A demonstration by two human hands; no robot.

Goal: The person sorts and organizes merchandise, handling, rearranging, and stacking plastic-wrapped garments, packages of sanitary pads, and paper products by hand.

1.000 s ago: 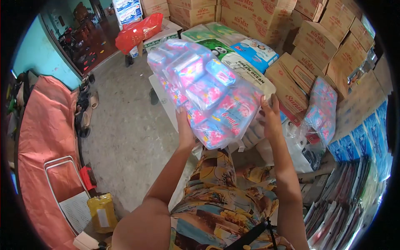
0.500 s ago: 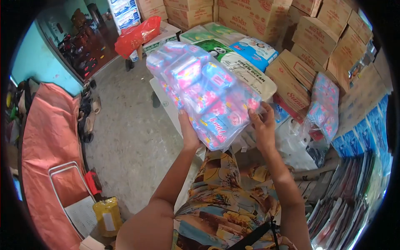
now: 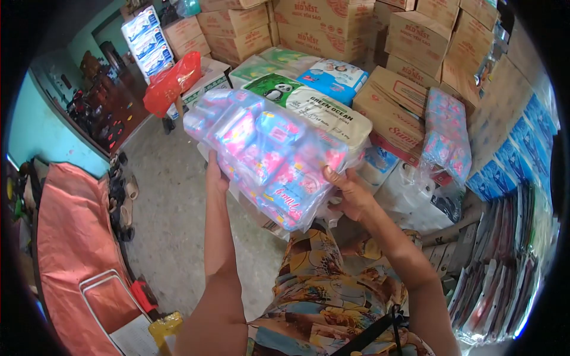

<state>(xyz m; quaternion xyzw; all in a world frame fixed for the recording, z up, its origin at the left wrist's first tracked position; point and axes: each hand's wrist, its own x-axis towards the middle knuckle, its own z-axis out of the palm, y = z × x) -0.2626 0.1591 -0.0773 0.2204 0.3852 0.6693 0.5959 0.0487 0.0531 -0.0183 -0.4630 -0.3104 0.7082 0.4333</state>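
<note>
Between my two hands is a large clear plastic bag of pink-and-blue sanitary pad packs (image 3: pixel 267 154), held tilted in front of my body. My left hand (image 3: pixel 217 171) grips its near left side, with most of the fingers hidden under the bag. At the right end, my right hand (image 3: pixel 349 193) is closed on the plastic, thumb on top. Just behind the bag lies a white-and-green GREEN OCEAN pack (image 3: pixel 332 115) with a panda on it. A blue-and-white pack (image 3: pixel 333 80) rests beyond that.
Brown cartons (image 3: pixel 323 29) are stacked along the back. An open-flapped carton (image 3: pixel 389 113) stands at right, beside another pink-and-blue bag (image 3: pixel 446 133). A red plastic bag (image 3: pixel 172 83) sits back left. Shoes (image 3: pixel 127 207) line the left floor by an orange cover (image 3: pixel 77 225). Packaged goods (image 3: pixel 493 267) fill the lower right.
My left hand has shifted left and forward along the bag's side. The bag now sits further left and lower in view. My right hand still grips its right end. The view has turned slightly.
</note>
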